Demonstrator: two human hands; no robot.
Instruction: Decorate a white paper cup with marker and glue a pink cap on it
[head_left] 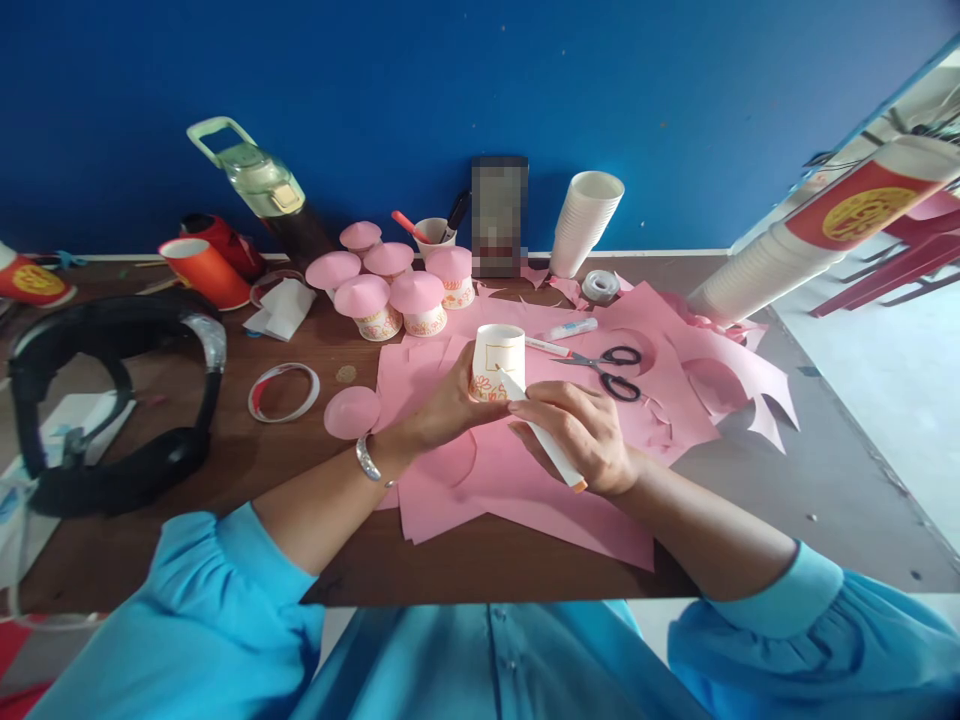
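My left hand (450,405) is wrapped round a small white paper cup (501,350), held upside down above the pink paper. Orange flower shapes and a yellowish rectangle outline are drawn on the cup's side. In my right hand (581,430) is a white marker pen (551,450) with an orange end, its tip at the drawn rectangle. Beyond my hands lie black-handled scissors (611,370) and a second white marker (547,346). Several decorated cups with pink paper cones (418,292) on top stand further back to the left. A loose pink cone (352,412) sits beside my left wrist.
Pink paper sheets (525,510) cover the middle of the table. A cup stack (585,225), a tape roll (600,286), a phone-like upright object (499,220) and a bottle (262,185) stand by the blue wall. At left are a white ring (283,392) and a black padded headband (127,480).
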